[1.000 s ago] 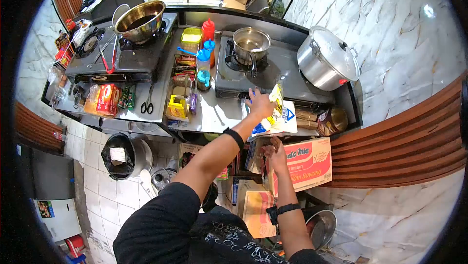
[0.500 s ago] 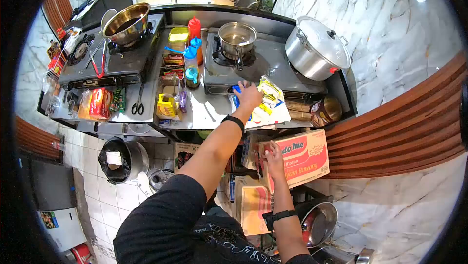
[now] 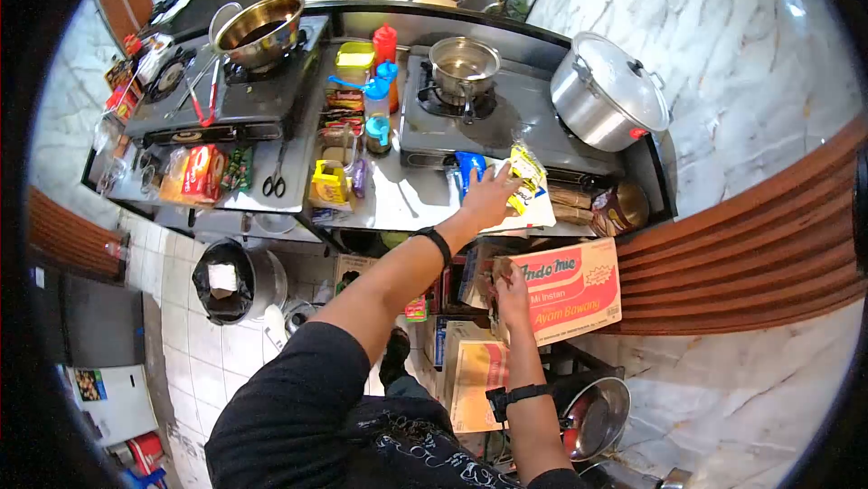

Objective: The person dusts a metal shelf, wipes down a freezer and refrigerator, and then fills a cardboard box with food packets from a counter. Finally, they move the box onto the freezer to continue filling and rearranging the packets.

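Observation:
My left hand (image 3: 491, 198) reaches over the counter's front edge, fingers spread on a light sheet or packet beside the yellow packets (image 3: 528, 167). A blue packet (image 3: 469, 166) stands just beyond its fingers. Lower down, my right hand (image 3: 512, 292) has its fingers curled over the left edge of an Indomie cardboard box (image 3: 576, 297), apparently at its flap. The box is tilted below the counter, and its opening is mostly hidden from me. Beneath it is another carton (image 3: 477, 385).
A saucepan (image 3: 463, 69) sits on the near stove, with a large lidded pot (image 3: 608, 91) to its right. Sauce bottles (image 3: 385, 60), scissors (image 3: 274, 180) and a yellow box (image 3: 330, 183) lie leftward. A lined bin (image 3: 262, 286) stands on the floor.
My left hand has shifted right, off the blue packet, and its fingers have spread. My right hand stays at the Indomie box. The whole view has swung slightly left.

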Demonstrator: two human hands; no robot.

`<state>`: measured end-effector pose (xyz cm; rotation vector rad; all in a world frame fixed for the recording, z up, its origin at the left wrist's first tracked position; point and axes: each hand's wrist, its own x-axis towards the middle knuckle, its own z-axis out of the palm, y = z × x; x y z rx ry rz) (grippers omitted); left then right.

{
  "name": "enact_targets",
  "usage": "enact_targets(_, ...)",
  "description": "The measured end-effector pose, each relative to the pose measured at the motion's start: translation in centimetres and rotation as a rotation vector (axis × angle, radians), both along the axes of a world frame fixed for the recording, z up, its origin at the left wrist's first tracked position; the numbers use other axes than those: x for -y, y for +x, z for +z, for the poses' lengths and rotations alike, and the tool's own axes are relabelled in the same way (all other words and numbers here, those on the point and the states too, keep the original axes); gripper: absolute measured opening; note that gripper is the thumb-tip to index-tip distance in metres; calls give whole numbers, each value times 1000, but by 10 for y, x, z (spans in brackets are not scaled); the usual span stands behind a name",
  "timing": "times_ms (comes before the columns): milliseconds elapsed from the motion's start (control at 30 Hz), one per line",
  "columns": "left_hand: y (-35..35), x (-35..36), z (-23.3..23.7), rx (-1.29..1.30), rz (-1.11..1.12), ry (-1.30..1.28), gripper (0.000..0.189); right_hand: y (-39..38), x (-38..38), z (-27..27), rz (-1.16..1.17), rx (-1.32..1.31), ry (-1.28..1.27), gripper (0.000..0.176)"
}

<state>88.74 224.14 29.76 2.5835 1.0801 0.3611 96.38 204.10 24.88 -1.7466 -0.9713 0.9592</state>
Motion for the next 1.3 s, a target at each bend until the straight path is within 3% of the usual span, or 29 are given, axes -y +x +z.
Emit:
enact_targets(67, 4, -2, -4, -7, 79, 28, 63, 7, 0, -28, 4, 71, 0, 45)
enact_targets(133, 7, -1, 0, -44, 119, 45, 58, 10, 3, -42, 35, -32, 9, 43)
enact_targets(200, 5, 0, -1, -70, 188, 97, 54, -8, 8, -17, 54, -73, 38, 42)
enact_targets(333, -50, 42, 6, 115, 89, 132, 48, -36, 12, -13, 58, -57, 54, 46)
enact_targets(400, -97, 66, 9, 113, -46, -301, 45, -40, 10, -44, 64, -50, 93, 43)
enact_targets(500, -194, 130, -61, 371, -205, -421, 38, -88, 10, -17, 163, -172, 41, 38)
enact_targets(533, -236, 155, -92, 145, -170, -449, 38, -108, 10, -19, 181, -239, 15, 38)
enact_targets(600, -328, 221, -99, -262, -133, -351, 40, -155, 11, -23, 295, -271, -36, 35)
enact_targets(633, -377, 259, -129, -284, -95, -472, 43, -181, 11, -36, 387, -195, -71, 34)
enact_targets(667, -432, 291, -157, -281, -71, -591, 46, -226, 19, -26, 375, -153, -108, 31)
enact_targets(733, -539, 353, -163, -322, 80, -847, 48, -303, 26, -48, 625, -198, -124, 30)
enact_targets(833, -666, 453, -98, -73, 693, -815, 50, -456, 53, -34, 939, -158, -129, 28)
enact_targets(867, -711, 481, -87, 41, 897, -752, 48, -503, 55, -61, 1021, -106, -121, 28)
enact_targets(1000, -833, 599, -72, 558, 1346, -619, 42, -718, 123, -41, 1372, -104, -208, 27)
enact_targets(1167, -917, 726, -46, 841, 1588, -455, 41, -930, 220, 14, 1776, -7, -254, 31)
enact_targets(1300, -985, 796, -44, 1035, 1737, -339, 38, -1060, 269, 12, 2017, 13, -199, 31)
